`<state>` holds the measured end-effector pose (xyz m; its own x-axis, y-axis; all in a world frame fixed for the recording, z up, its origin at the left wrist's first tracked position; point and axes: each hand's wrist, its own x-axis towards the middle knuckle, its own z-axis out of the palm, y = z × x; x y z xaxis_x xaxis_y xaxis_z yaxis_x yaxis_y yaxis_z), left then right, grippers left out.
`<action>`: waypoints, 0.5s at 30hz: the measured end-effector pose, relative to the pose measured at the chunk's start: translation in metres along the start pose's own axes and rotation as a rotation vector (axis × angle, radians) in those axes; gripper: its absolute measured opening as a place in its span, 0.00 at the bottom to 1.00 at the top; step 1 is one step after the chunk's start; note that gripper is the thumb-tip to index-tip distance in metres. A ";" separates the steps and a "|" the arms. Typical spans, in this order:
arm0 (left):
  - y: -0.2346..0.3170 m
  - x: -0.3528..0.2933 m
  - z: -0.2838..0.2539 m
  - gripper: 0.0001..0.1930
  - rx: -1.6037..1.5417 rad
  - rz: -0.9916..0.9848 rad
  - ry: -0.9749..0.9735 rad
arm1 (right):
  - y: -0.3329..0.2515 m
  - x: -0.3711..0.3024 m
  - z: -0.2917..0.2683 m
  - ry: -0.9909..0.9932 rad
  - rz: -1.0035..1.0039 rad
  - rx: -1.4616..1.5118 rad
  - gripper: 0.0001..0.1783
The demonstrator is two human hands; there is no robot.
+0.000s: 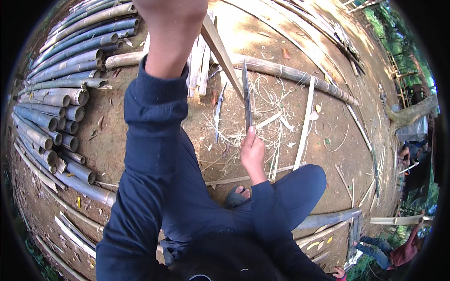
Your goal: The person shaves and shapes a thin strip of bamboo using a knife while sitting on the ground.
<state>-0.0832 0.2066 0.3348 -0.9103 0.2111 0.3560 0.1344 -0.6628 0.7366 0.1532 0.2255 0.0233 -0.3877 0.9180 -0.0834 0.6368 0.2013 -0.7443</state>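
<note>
My right hand (253,151) is closed round the handle of a long knife, its thumb along the top. The dark, narrow blade (247,96) points away from me. Raised close to the camera at the top edge is my left hand (172,16), its fingers cut off by the frame. A bamboo strip (222,52) slants down from beside this hand, held up at its near end, and its lower end lies right by the blade. Below the knife, thin curled bamboo shavings (234,136) litter the ground. A bamboo pole (281,70) lies crosswise behind the blade.
Cut bamboo poles (51,112) are piled at the left. Pale split strips (202,70) lie beyond my left forearm, and another strip (305,122) leans near my right knee. Long poles (328,220) lie beside me. Another person (389,250) is at the lower right.
</note>
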 end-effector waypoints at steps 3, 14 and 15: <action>0.000 0.007 0.001 0.38 0.094 0.137 -0.041 | -0.012 0.014 -0.004 -0.020 0.027 0.061 0.37; -0.003 -0.005 -0.004 0.38 0.182 0.290 -0.099 | -0.143 -0.016 -0.090 0.131 -0.378 1.095 0.35; -0.003 -0.006 0.000 0.38 0.160 0.288 -0.110 | -0.126 -0.016 -0.068 0.224 -0.373 1.023 0.33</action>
<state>-0.0783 0.2079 0.3304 -0.7798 0.1135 0.6156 0.4471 -0.5873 0.6746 0.1249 0.2083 0.1633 -0.2454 0.9204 0.3043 -0.3843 0.1958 -0.9022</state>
